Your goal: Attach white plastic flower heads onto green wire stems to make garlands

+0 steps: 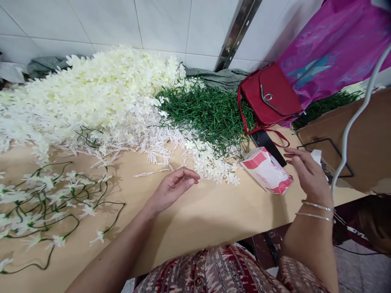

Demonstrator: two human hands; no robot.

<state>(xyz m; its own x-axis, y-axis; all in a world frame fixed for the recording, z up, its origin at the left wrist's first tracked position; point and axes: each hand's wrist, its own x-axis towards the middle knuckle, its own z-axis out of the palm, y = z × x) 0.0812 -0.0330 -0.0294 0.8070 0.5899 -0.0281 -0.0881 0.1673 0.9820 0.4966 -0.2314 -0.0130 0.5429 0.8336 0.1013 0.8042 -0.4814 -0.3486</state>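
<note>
My left hand hovers over the bare tabletop in the middle, fingers loosely curled and nothing held. Close in front of it lie loose white flower heads and thin white stamens. My right hand, with two bangles on the wrist, is raised at the right. Its fingers stretch out toward a white and pink paper bag, and whether they touch it I cannot tell. Behind the bag is a black phone-like object. Assembled white flowers on green stems spread across the left side.
A large heap of cream-white petals leans along the tiled wall, beside a pile of green plastic stems. A red handbag, a purple bag, a cardboard box and a hanging white cable are at the right.
</note>
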